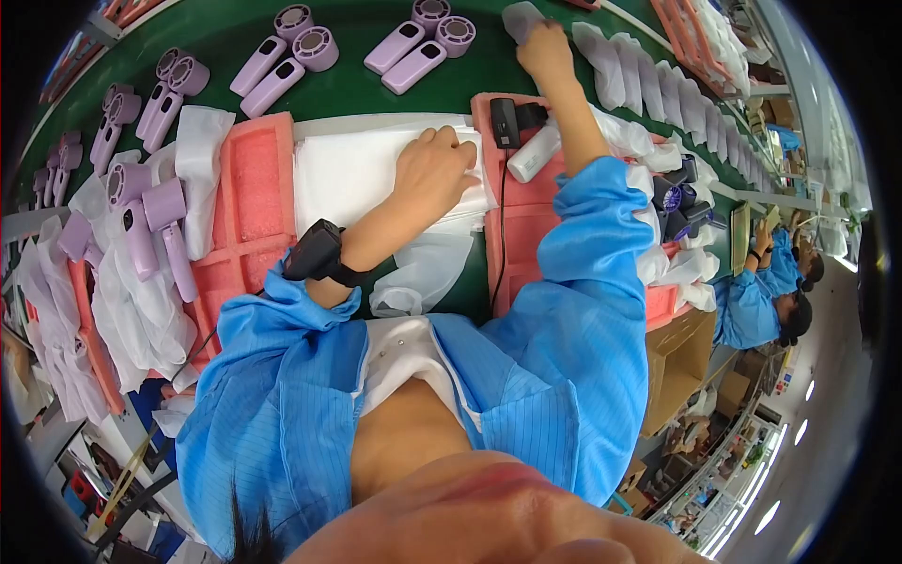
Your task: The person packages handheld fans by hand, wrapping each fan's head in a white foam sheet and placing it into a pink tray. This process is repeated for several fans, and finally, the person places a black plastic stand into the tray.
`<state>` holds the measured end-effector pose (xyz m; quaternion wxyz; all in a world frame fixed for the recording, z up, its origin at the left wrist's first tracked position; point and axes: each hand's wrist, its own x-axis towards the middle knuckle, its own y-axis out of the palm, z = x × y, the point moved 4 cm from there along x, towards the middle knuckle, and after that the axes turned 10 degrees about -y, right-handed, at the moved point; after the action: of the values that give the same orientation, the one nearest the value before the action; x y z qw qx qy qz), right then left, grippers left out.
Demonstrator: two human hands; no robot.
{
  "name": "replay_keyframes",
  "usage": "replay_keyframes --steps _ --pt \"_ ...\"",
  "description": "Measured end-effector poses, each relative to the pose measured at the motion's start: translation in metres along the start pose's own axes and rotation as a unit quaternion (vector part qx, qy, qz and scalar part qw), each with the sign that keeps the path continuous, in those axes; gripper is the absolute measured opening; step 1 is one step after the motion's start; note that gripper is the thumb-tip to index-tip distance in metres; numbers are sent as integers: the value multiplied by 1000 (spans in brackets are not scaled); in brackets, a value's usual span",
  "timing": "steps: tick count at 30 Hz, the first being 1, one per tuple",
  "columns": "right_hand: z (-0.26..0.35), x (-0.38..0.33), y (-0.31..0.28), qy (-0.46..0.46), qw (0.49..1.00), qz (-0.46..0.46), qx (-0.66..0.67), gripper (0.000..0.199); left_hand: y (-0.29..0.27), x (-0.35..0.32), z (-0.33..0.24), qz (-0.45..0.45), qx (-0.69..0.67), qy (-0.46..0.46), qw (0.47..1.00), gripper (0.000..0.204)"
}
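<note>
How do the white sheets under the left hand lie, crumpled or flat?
Flat: the white sheets show a broad, smooth top surface.

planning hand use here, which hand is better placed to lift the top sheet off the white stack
Probably the left: the left hand lies over the white stack. The right hand is stretched out over the green surface, with its fingers at a pale wrapped item.
</note>
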<state>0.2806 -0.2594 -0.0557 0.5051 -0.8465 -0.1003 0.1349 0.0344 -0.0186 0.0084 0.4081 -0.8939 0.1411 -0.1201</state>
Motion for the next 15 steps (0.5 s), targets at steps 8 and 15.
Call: replay_keyframes --steps 8,15 --pt "62 -30 -100 -63 834 -175 519 63 -13 16 9 24 -194 -43 980 17" --pt "1 -168 -210 11 761 -429 486 64 -59 24 29 -3 -413 -76 907 13"
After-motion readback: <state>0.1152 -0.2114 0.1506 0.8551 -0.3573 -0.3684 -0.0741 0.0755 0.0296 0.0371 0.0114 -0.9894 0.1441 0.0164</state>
